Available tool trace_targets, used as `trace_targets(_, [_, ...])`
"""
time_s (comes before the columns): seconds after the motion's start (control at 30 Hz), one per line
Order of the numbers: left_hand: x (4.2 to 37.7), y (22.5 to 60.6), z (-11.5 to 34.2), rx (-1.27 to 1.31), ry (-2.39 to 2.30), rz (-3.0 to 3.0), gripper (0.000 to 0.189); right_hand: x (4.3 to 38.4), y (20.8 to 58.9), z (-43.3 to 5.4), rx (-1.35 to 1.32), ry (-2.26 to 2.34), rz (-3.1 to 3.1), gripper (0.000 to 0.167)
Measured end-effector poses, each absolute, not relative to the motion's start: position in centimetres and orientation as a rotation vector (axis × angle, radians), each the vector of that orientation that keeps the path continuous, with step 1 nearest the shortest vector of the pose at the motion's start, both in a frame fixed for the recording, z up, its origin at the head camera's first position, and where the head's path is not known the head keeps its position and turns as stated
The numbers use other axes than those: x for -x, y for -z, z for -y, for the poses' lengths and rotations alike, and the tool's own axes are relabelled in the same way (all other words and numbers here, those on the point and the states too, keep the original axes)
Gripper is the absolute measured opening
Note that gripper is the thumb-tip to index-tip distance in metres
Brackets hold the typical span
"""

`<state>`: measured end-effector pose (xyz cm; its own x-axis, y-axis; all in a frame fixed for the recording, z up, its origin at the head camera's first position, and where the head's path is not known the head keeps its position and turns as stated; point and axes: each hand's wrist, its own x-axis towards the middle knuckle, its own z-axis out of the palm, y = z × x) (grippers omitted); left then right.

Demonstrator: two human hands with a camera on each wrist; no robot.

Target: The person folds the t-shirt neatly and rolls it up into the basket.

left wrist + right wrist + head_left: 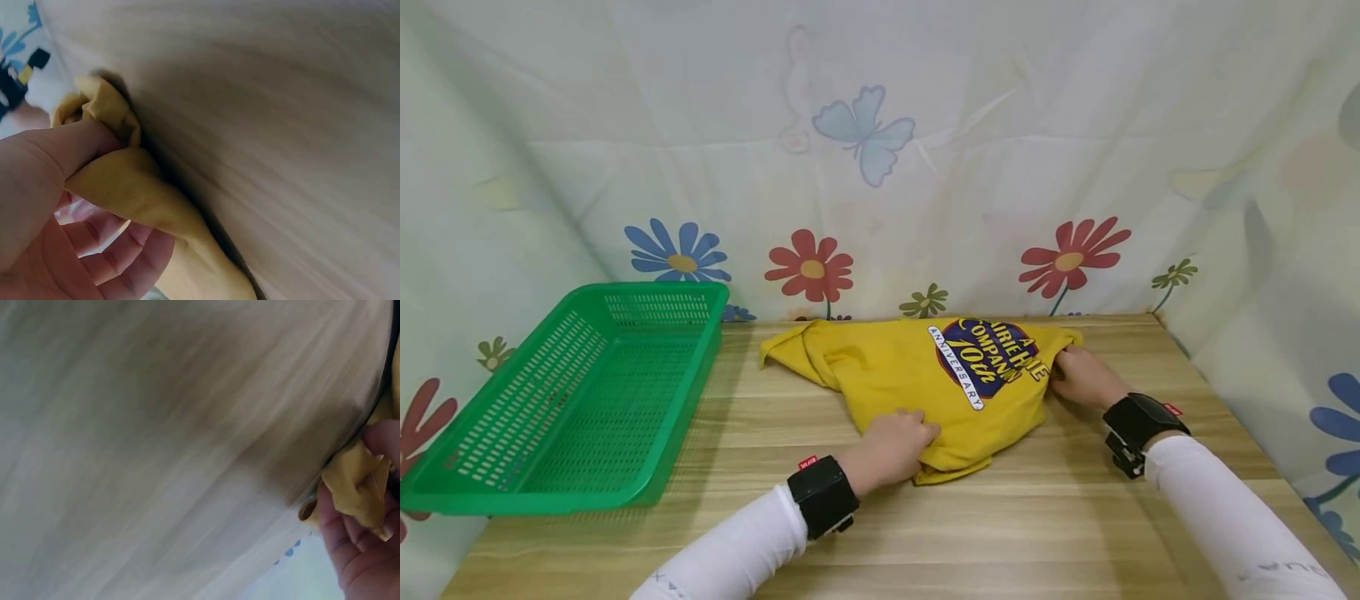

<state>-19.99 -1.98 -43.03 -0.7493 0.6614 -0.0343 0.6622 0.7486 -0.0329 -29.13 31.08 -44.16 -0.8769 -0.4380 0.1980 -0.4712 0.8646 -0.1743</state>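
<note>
A yellow T-shirt (880,358) with a dark blue and red "10th anniversary" print lies crumpled on the wooden table, its print toward the right. My left hand (897,446) grips the shirt's near edge; in the left wrist view the thumb and fingers of that hand (81,206) pinch a fold of the yellow cloth (144,187). At the shirt's right end, my right hand (1086,377) holds a corner. The right wrist view has a bunched piece of cloth (356,481) between the thumb and fingers of the right hand (369,556).
On the left of the table (1000,542) stands a green plastic basket (688,400) with slotted sides and nothing in it. A pale curtain (970,192) printed with flowers and a butterfly hangs behind the table and along both sides. Each wrist wears a black strap.
</note>
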Motion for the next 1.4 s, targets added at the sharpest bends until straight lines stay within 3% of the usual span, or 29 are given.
trace_targets(0.23, [21.8, 41.4, 5.3, -1.024, -0.119, -2.968, 0.025, 28.5, 42.8, -31.7, -0.795, -0.38, 2.924, 0.017])
trace_targets(0.53, [23.6, 37.9, 9.6, -0.892, -0.218, -3.114, 0.027, 28.3, 40.0, -32.4, -0.92, -0.343, 2.66, 0.029])
trace_targets(1.0, [26.0, 31.5, 16.7, -0.526, -0.465, -3.261, 0.018, 27.3, 31.2, -33.1, -0.844, -0.272, 2.54, 0.028])
trace_targets(1.4, [27.0, 27.5, 18.1, -0.51, -0.545, -3.468, 0.013, 27.7, 24.0, -33.3, -0.796, -0.308, 2.474, 0.02])
